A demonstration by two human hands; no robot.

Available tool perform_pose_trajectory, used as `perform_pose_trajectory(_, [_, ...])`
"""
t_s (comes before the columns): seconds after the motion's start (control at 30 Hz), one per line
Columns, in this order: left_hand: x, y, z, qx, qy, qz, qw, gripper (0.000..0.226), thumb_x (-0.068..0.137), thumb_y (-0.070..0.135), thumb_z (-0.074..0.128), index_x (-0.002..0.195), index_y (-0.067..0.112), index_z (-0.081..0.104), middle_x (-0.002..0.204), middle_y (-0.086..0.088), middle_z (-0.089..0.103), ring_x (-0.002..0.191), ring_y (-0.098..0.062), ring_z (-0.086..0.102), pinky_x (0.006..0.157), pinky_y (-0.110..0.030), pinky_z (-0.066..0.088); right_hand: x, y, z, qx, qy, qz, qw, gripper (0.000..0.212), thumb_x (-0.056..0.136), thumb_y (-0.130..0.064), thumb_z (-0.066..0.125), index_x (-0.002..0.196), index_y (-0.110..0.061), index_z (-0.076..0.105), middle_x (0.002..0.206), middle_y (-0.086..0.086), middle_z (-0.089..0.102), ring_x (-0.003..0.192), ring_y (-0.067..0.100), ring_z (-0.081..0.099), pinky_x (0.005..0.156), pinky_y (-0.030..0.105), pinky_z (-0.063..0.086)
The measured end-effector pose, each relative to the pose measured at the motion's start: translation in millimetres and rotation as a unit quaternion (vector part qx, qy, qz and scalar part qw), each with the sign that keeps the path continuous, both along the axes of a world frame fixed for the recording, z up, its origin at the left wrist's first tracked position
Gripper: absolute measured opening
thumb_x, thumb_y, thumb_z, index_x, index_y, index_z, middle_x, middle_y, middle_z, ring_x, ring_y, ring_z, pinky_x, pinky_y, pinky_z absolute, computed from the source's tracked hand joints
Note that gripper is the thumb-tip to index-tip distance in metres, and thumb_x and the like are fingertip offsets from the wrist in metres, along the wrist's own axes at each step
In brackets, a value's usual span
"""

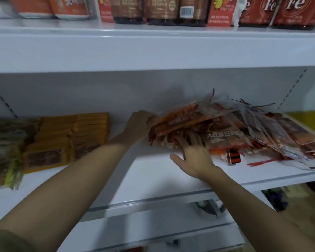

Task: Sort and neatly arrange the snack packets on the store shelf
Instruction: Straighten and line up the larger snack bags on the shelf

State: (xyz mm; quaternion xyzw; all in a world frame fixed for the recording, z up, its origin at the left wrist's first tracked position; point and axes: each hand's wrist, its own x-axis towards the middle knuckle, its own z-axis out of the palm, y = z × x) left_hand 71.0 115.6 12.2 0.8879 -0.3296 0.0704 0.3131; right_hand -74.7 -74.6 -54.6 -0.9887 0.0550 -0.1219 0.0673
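Smooth white shelf (pixel 153 179), right hand (pixel 193 157) flat with fingers spread under crinkly packets, left hand (pixel 138 126) gripping a fanned red-orange bundle (pixel 180 119), glossy loose heap (pixel 253 131) beyond, flat yellow packet stacks (pixel 71 137) left.

The left hand (pixel 138 125) has its fingertips buried behind a blurred bundle of orange-red packets (pixel 178 120), so its grip cannot be made out, and the right hand (pixel 193 151) loses its fingertips under the same heap. The bottles (pixel 160 10) and red cartons (pixel 280 11) on the upper shelf (pixel 153 50) are cut off by the top edge. The greenish packets (pixel 5 151) at far left are cropped by the left edge, and their print is too smeared to read.
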Motion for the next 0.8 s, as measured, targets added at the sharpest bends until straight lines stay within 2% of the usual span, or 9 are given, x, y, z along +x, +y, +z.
perform_pose_trajectory(0.07, [-6, 21, 3, -0.065, 0.003, 0.029, 0.997, 0.026, 0.103, 0.025, 0.054, 0.098, 0.016, 0.078, 0.091, 0.0, 0.076, 0.085, -0.018, 0.07, 0.067, -0.019, 0.036, 1, 19, 15, 0.074, -0.05, 0.003, 0.996, 0.063, 0.087, -0.064, 0.051, 0.14, -0.03, 0.048, 0.141, 0.002, 0.046, 0.134, 0.028, 0.038, 0.109, 0.046, 0.037])
perform_pose_trajectory(0.13, [-17, 44, 9, -0.133, 0.004, 0.049, 0.99, 0.025, 0.104, 0.02, 0.053, 0.099, 0.015, 0.077, 0.085, 0.004, 0.072, 0.078, -0.012, 0.065, 0.064, -0.009, 0.037, 2, 44, 31, 0.191, -0.157, 0.032, 0.968, 0.04, 0.092, -0.051, 0.059, 0.123, -0.026, 0.059, 0.127, 0.0, 0.056, 0.12, 0.021, 0.048, 0.096, 0.034, 0.042])
perform_pose_trajectory(0.23, [-38, 74, 10, -0.172, 0.037, 0.096, 0.98, 0.027, 0.106, 0.017, 0.051, 0.097, 0.01, 0.075, 0.08, 0.004, 0.063, 0.074, -0.013, 0.056, 0.061, -0.006, 0.034, 5, 84, 60, 0.417, -0.262, 0.008, 0.87, 0.016, 0.096, -0.029, 0.071, 0.109, -0.026, 0.063, 0.105, -0.007, 0.065, 0.097, 0.003, 0.061, 0.078, 0.016, 0.044])
perform_pose_trajectory(0.33, [-54, 107, 3, -0.234, 0.105, 0.11, 0.96, 0.029, 0.107, 0.023, 0.05, 0.086, 0.019, 0.071, 0.075, 0.005, 0.066, 0.07, -0.014, 0.063, 0.061, -0.025, 0.041, 14, 128, 79, 0.619, -0.22, -0.016, 0.754, 0.029, 0.094, -0.012, 0.072, 0.12, -0.014, 0.059, 0.095, -0.006, 0.067, 0.078, -0.003, 0.066, 0.063, 0.01, 0.049])
perform_pose_trajectory(0.43, [-70, 136, -3, -0.285, 0.166, 0.122, 0.936, 0.024, 0.106, 0.027, 0.053, 0.092, 0.015, 0.069, 0.082, 0.001, 0.071, 0.068, -0.006, 0.066, 0.059, -0.024, 0.046, 21, 156, 77, 0.617, -0.196, -0.025, 0.762, 0.038, 0.092, -0.001, 0.072, 0.124, -0.012, 0.056, 0.09, -0.001, 0.066, 0.064, -0.005, 0.065, 0.058, 0.013, 0.051])
perform_pose_trajectory(0.53, [-78, 156, -7, -0.302, 0.21, 0.122, 0.922, 0.026, 0.105, 0.028, 0.055, 0.092, 0.008, 0.065, 0.078, -0.007, 0.068, 0.064, -0.011, 0.06, 0.063, -0.031, 0.045, 24, 169, 72, 0.613, -0.157, -0.024, 0.774, 0.021, 0.089, -0.007, 0.077, 0.107, -0.015, 0.069, 0.094, 0.001, 0.074, 0.08, 0.013, 0.072, 0.07, 0.026, 0.058])
perform_pose_trajectory(0.6, [-83, 166, -7, -0.317, 0.256, 0.114, 0.906, 0.018, 0.102, 0.026, 0.061, 0.088, 0.016, 0.066, 0.075, 0.0, 0.068, 0.062, -0.01, 0.061, 0.062, -0.03, 0.047, 22, 173, 68, 0.603, -0.136, -0.021, 0.786, 0.019, 0.09, -0.008, 0.076, 0.095, -0.026, 0.071, 0.097, -0.002, 0.076, 0.093, 0.016, 0.074, 0.083, 0.031, 0.061])
perform_pose_trajectory(0.67, [-89, 171, -5, -0.321, 0.299, 0.094, 0.894, 0.005, 0.095, 0.03, 0.07, 0.097, 0.026, 0.067, 0.091, 0.006, 0.073, 0.075, -0.008, 0.069, 0.066, -0.024, 0.053, 16, 177, 65, 0.608, -0.127, -0.01, 0.784, 0.021, 0.092, -0.005, 0.073, 0.09, -0.025, 0.07, 0.095, -0.004, 0.077, 0.094, 0.014, 0.074, 0.085, 0.03, 0.061])
perform_pose_trajectory(0.8, [-89, 167, -6, -0.317, 0.339, 0.062, 0.884, 0.025, 0.094, 0.021, 0.071, 0.118, 0.021, 0.065, 0.11, 0.0, 0.073, 0.084, -0.013, 0.073, 0.065, -0.019, 0.054, 14, 173, 59, 0.615, -0.103, -0.01, 0.782, 0.01, 0.092, -0.003, 0.071, 0.098, -0.012, 0.073, 0.091, 0.002, 0.078, 0.089, 0.017, 0.075, 0.076, 0.027, 0.06])
